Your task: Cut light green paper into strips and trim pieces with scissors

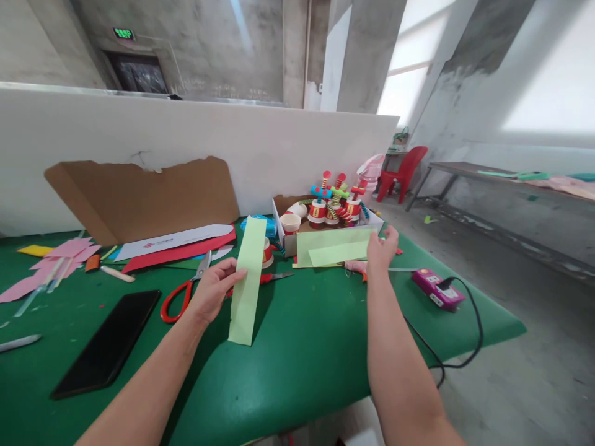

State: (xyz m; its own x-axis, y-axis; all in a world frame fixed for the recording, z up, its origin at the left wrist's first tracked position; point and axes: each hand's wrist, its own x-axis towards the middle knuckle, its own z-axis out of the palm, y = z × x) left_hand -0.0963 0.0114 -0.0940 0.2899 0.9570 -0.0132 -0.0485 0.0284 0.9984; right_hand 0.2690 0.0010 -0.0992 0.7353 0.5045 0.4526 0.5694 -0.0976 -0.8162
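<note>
My left hand pinches a long light-green paper strip by its left edge and holds it upright over the green table. My right hand reaches forward with its fingers on the right end of a larger light-green paper sheet, which lies against a white box. Red-handled scissors lie just behind and left of my left hand. A second red-handled tool lies behind the strip.
A black phone lies at the near left. Pink paper pieces and a torn cardboard sheet sit at the back left. The white box holds red-and-white cup crafts. A magenta glue gun with a black cord rests near the right edge.
</note>
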